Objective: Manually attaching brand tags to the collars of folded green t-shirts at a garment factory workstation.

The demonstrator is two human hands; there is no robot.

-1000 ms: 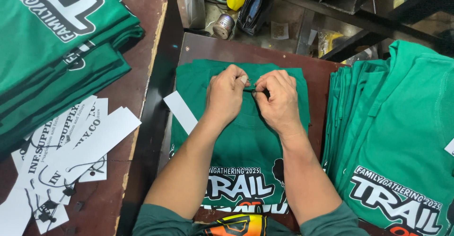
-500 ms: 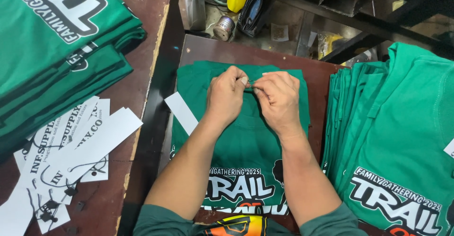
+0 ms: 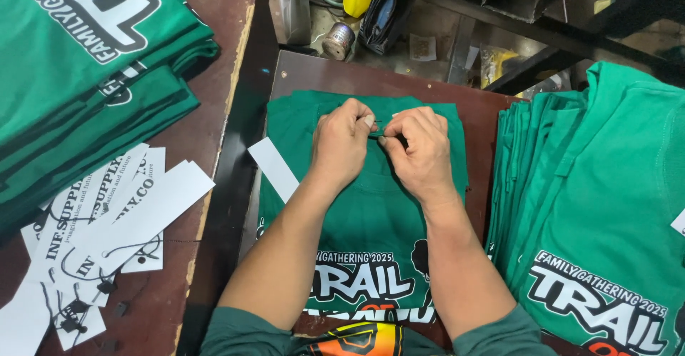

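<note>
We are looking down at a green shirt [image 3: 371, 213] lying flat on a dark brown board [image 3: 399, 85] on the counter [image 3: 178, 285]. Its long axis is running away from us, collar end pointing to the far edge and the printed white lettering lying nearest our body. Our left hand [image 3: 341, 145] and right hand [image 3: 421, 153] are meeting at the collar, knuckles almost touching, each grip pinching closed on a small dark piece between the fingertips (too small to tell what it is). The heels of both hands are resting on the shirt's upper part.

A white paper strip [image 3: 273, 168] is sticking out from under the shirt's left edge, slanting toward the far left. Further left, more white paper tags [image 3: 107, 220] are lying fanned out on the counter, beside a stack of folded green shirts [image 3: 85, 63]. Another pile of green shirts [image 3: 599, 206] is sitting just to the right of the board.
</note>
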